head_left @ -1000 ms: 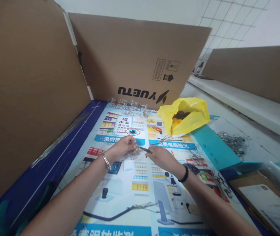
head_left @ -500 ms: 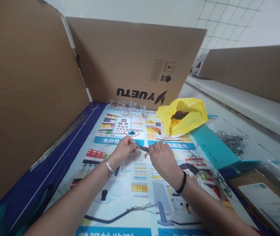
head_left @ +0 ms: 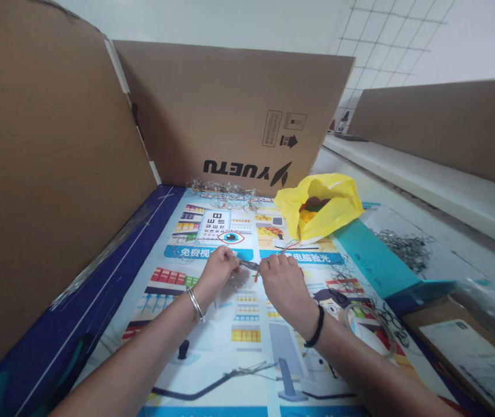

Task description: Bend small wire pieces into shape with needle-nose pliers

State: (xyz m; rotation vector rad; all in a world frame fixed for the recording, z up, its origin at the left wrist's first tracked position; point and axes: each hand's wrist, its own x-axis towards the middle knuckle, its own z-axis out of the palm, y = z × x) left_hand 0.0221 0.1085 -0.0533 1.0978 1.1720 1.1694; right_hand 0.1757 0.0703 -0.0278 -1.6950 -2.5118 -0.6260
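- Left hand: fingers pinched nearly closed, seemingly on fine wire; exact grip blurred. Silver bangle on wrist.
- Right hand: fist closed around pliers, black band on wrist.
- Pliers: over mid-poster, between both hands, tip at left fingertips. Jaw opening too small to tell.
- Poster: covers most of the work surface; eye chart, eye, shelves, blue text bars printed on it.
- Blue surface: shows along poster's left side, white line on it, thin wires lying near left panel.
- Back panel: cardboard, upright, YUETU print upside down; wire scraps along its foot.
- Yellow bag: open, upper right of poster, red and orange contents; coloured wires beside it.
- Loose wires on near part of poster.
- Ring by right forearm.
- Right: teal flap, wire heap, cardboard box.
- Room: white ledge, another cardboard panel, pale wall with grid lines.
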